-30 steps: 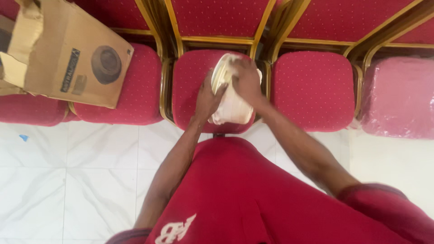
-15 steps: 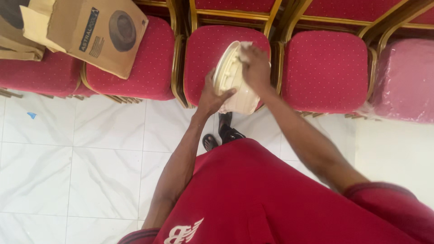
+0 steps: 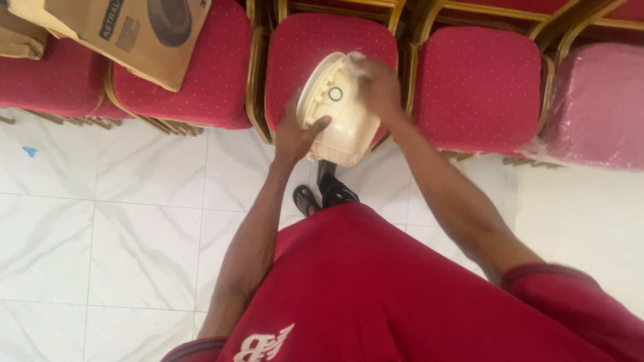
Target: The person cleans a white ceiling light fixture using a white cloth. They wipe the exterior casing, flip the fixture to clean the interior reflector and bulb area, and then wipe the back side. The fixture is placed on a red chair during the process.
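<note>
Two hands clamp one cream, round plastic housing [image 3: 339,114] over a red padded chair seat's [image 3: 302,47] front edge — left hand [image 3: 295,131] low, right hand [image 3: 377,84] topside; white tiled floor [image 3: 121,221] lies open leftward.

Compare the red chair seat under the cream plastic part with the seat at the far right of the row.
The middle seat is bare deep-red dotted fabric; the far-right seat looks paler pink under a glossy clear plastic wrap. The middle seat lies beneath the cream plastic part, held by the left hand and right hand; the far-right seat carries nothing visible. Both sit in gold-coloured frames in one row.
</note>
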